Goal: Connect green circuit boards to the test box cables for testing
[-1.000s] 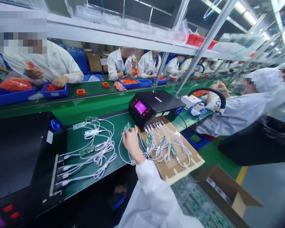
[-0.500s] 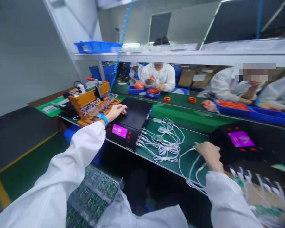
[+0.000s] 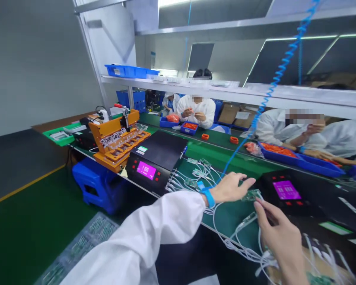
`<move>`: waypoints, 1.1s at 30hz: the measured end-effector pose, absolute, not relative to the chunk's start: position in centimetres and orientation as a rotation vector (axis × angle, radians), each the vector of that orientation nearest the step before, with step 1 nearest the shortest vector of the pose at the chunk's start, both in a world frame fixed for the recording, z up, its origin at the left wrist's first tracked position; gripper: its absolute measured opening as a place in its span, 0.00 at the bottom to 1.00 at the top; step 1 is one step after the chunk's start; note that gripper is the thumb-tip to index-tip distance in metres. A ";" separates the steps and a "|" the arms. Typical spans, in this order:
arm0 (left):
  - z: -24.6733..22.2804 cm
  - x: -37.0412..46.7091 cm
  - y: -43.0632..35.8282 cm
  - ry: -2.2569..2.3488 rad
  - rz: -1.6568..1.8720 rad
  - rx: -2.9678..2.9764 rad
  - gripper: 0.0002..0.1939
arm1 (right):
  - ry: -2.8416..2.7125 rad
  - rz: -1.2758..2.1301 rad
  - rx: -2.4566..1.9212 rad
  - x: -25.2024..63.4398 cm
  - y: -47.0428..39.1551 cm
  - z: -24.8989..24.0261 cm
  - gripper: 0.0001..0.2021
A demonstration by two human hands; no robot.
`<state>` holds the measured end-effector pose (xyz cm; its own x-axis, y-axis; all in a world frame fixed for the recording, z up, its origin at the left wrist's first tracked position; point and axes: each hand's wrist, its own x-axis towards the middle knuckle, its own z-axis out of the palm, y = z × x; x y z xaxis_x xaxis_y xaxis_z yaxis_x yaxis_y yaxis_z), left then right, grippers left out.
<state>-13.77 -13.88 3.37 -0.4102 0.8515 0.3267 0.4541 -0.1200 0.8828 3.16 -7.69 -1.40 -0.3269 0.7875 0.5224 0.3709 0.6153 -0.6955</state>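
Observation:
My left hand (image 3: 233, 187), with a blue wristband (image 3: 208, 197), is reached across to the right, its fingers stretched out and apart. Just beside its fingertips is a small green circuit board (image 3: 250, 195). My right hand (image 3: 281, 233) pinches the right end of that board between thumb and fingers. Below it, a second circuit board (image 3: 249, 217) lies on the bench with a white cable (image 3: 237, 231) attached. More boards (image 3: 191, 183) on coiled white cables lie left of my hands, partly behind my left forearm. These cables run to a black tester (image 3: 145, 170) with a lit purple screen.
Another black tester (image 3: 287, 190) stands right of my hands. An orange clamp fixture (image 3: 118, 138) is at the left. Trays of boards (image 3: 80, 245) sit low at the front left. Across the bench, co-workers in white handle orange parts from blue bins (image 3: 277, 152). A blue coiled hose (image 3: 273, 85) hangs ahead.
My left hand has moved from over the left tester to the right, beside the board at my right hand. The view has shifted, and the hose now hangs further right.

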 end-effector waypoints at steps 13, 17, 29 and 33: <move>-0.3 -12.0 -9.3 1.278 1.321 1.330 0.41 | -1.776 0.839 -0.799 7.0 -10.7 -1.1 0.16; 0.2 -12.4 -9.3 1.317 1.308 1.391 0.37 | -1.702 0.917 -0.841 6.9 -11.1 -1.6 0.15; -2.5 -10.9 -10.0 1.186 1.044 1.375 0.41 | -1.451 0.971 -1.020 5.4 -12.9 -0.2 0.22; -2.6 -11.4 -9.5 1.287 0.987 1.319 0.34 | -1.467 1.029 -1.071 6.2 -12.0 -1.2 0.24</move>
